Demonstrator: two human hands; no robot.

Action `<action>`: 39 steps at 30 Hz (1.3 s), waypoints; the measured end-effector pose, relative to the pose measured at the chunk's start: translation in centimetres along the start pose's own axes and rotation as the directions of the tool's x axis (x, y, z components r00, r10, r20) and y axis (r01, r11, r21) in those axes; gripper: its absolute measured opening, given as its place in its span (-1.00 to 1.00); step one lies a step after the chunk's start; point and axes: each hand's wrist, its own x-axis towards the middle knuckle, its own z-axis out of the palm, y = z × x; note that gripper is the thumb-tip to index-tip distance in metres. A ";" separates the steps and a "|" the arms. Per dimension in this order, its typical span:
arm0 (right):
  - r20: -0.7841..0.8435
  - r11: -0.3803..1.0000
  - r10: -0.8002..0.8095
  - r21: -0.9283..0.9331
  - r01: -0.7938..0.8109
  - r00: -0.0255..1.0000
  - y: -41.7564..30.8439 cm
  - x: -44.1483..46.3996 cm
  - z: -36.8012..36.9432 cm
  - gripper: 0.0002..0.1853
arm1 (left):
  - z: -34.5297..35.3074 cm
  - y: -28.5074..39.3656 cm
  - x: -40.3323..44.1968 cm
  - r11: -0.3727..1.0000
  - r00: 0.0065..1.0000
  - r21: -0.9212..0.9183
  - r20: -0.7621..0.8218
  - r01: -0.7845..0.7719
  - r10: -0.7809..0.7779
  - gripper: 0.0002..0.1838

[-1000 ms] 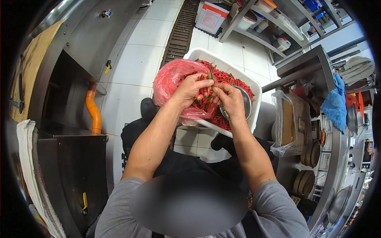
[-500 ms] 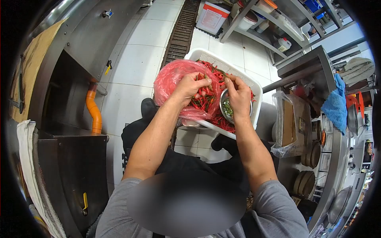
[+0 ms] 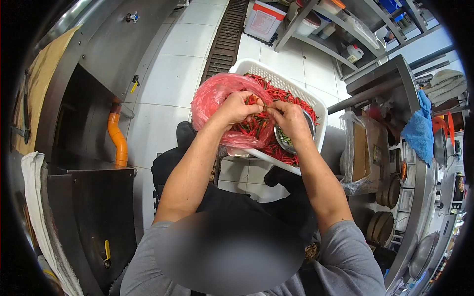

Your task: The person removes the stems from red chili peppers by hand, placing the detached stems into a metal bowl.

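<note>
Over an open pink plastic bag (image 3: 207, 101) of red chilies, my left hand (image 3: 238, 109) is closed on a few red chilies. My right hand (image 3: 290, 120) pinches at a chili's tip just beside it, the fingertips of both hands nearly touching. Beneath my right hand is a round metal bowl (image 3: 311, 129) with green pieces in it, partly covered by the hand. Bag and bowl rest in a white perforated basket (image 3: 321, 111) full of red chilies (image 3: 284, 93).
A floor drain grate (image 3: 224, 42) runs beyond the basket. Steel cabinets with an orange pipe (image 3: 117, 135) stand at left. A box wrapped in plastic (image 3: 363, 153), a blue cloth (image 3: 418, 129) and metal shelving (image 3: 335, 32) are at right.
My right hand moved right and away from my left hand, then came back beside its fingertips. It covers more of the bowl than half a second ago.
</note>
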 end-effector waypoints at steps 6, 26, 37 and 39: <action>0.159 0.955 0.107 0.257 -0.146 0.981 1.6 -1.0 0.5 -0.81 | -0.1 0.3 -0.2 0.999 0.997 -0.044 0.075 0.009 -0.006 -0.80; 0.133 0.069 0.105 0.988 -0.141 0.985 2.7 -5.1 1.7 -0.85 | 1.3 0.4 -0.4 0.957 0.964 -0.247 0.251 0.150 -0.086 -0.80; -0.102 0.501 0.295 0.863 -0.063 0.950 10.6 -7.8 -2.8 -0.83 | 2.9 5.2 9.6 0.955 0.991 0.290 -0.087 -0.071 0.100 -0.87; -0.166 0.499 0.312 0.866 -0.012 0.936 10.4 -8.3 -3.2 -0.83 | 2.9 4.1 14.1 0.720 0.966 0.681 -0.070 -0.135 0.248 -0.80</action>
